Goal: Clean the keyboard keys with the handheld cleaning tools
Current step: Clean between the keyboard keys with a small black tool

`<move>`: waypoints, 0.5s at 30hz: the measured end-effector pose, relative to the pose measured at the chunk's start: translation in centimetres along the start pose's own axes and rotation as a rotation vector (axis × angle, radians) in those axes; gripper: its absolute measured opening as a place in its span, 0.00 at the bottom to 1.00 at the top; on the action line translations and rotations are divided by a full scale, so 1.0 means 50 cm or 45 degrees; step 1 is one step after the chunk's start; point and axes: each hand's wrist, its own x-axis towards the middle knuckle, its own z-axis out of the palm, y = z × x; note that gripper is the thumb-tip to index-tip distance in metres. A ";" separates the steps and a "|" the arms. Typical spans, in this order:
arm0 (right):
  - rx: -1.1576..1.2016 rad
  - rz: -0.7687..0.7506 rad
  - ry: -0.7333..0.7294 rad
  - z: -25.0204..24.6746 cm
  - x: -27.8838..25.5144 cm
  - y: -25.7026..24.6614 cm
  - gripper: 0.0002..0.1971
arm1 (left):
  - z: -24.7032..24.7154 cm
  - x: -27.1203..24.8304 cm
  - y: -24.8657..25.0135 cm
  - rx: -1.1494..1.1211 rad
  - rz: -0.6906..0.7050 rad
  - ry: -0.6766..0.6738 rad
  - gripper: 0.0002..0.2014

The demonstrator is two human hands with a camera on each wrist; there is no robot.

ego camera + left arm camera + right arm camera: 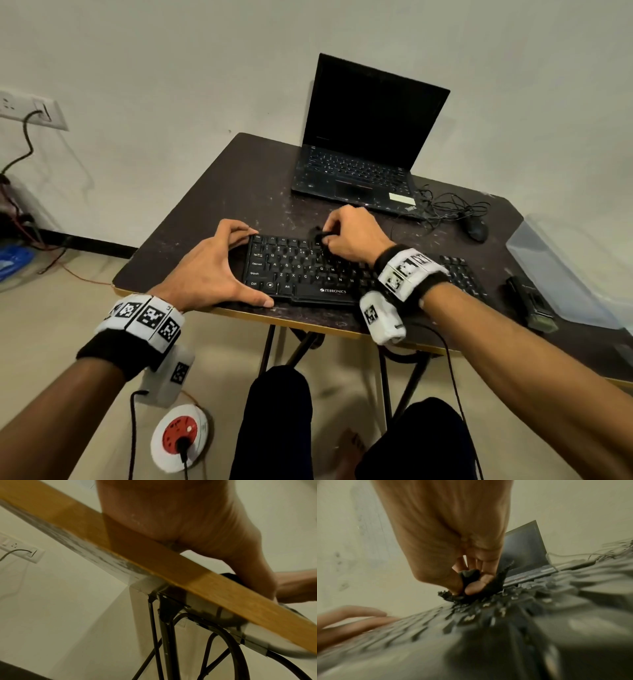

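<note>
Open laptop (363,144), mouse (476,229), clear box (561,274)

Laptop (363,150) just behind keyboard (308,270)

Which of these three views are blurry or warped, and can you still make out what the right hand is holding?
Head view: sharp, with wide-angle bending at the edges; the keyboard legends are readable. Left wrist view: mostly soft, the left hand close and blurred above the table edge. Right wrist view: heavy motion blur over the keys, yet the right hand visibly pinches a dark, ragged cleaning tool against them.
</note>
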 end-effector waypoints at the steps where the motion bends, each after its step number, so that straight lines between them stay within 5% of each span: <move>1: 0.010 -0.035 -0.051 -0.001 -0.023 0.002 0.06 | 0.001 0.001 -0.002 -0.005 0.001 -0.003 0.68; 6: 0.022 -0.240 -0.247 0.019 -0.147 0.007 0.09 | 0.006 0.001 -0.008 0.006 0.019 -0.009 0.68; 10: 0.012 -0.033 -0.016 0.001 -0.051 0.016 0.04 | 0.004 0.000 -0.007 -0.006 0.025 -0.008 0.67; 15: 0.042 -0.080 -0.241 -0.008 -0.096 0.024 0.04 | 0.005 0.002 -0.011 -0.035 0.027 0.007 0.68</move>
